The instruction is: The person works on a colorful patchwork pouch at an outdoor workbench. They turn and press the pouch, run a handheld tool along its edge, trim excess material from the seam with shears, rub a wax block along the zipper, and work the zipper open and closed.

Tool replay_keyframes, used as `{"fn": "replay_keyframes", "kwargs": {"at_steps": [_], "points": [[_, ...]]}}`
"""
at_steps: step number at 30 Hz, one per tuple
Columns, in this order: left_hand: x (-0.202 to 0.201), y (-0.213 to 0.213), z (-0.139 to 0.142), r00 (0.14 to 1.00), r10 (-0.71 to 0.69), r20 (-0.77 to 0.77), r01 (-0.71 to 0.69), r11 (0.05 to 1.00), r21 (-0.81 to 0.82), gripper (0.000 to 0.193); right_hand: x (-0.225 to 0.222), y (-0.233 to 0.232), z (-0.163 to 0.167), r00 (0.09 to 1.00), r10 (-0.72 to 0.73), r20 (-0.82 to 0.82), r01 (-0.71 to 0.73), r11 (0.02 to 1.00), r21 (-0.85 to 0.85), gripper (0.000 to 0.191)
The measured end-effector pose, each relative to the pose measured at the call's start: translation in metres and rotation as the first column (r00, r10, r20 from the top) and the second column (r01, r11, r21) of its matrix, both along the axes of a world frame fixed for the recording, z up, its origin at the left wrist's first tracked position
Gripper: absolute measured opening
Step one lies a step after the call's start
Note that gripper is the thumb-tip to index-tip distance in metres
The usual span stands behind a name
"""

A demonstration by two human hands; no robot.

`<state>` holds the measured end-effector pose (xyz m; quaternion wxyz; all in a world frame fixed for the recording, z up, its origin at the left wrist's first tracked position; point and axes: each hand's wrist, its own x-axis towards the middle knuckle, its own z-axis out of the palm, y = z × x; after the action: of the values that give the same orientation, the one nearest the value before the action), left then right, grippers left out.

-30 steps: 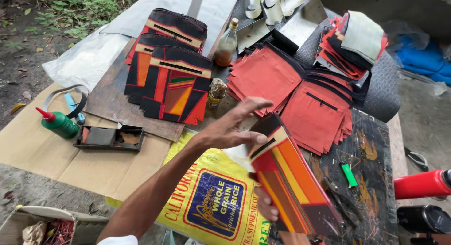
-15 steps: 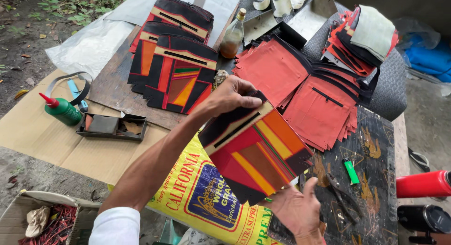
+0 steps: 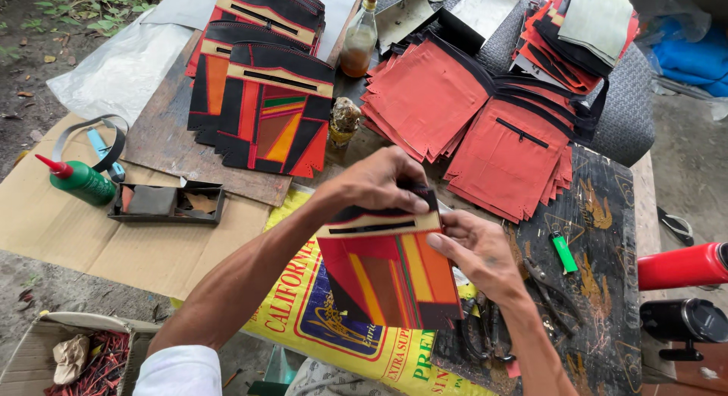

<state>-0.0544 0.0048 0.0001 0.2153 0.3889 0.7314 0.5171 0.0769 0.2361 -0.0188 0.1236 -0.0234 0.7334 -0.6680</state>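
Head view, your left hand [image 3: 375,185] gripping the top edge of the patchwork panel [image 3: 387,271], your right hand [image 3: 478,252] pinching its right edge, panel held above the yellow printed sack [image 3: 311,305], stack of finished panels [image 3: 262,100] beyond the sack, green lighter [image 3: 563,252] to its right.

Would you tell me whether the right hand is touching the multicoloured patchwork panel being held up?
Touching. The head view shows the right hand with its fingers laid on the right edge of the patchwork panel, while the left hand grips its top.
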Motion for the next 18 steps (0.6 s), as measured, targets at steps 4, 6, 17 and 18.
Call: {"fn": "replay_keyframes", "kwargs": {"at_steps": [4,6,17,18], "points": [[0.011,0.006,0.009,0.996,0.046,-0.080,-0.052,0.996,-0.067,0.032,-0.006,-0.024,-0.003,0.987,-0.105,-0.123,0.109,0.994,0.023,0.030],[0.004,-0.001,0.008,0.985,0.110,-0.130,-0.126,0.984,-0.125,0.039,-0.007,-0.024,-0.008,0.964,-0.193,-0.182,0.187,0.981,-0.046,0.028],[0.043,-0.056,-0.059,0.791,-0.062,0.609,-0.333,0.790,0.514,0.055,-0.035,0.029,-0.063,0.909,-0.416,-0.028,0.298,0.696,-0.653,0.021],[0.052,-0.051,-0.059,0.798,-0.007,0.603,-0.363,0.793,0.489,0.055,-0.038,0.033,-0.071,0.905,-0.425,-0.006,0.315,0.680,-0.662,0.021]]}}
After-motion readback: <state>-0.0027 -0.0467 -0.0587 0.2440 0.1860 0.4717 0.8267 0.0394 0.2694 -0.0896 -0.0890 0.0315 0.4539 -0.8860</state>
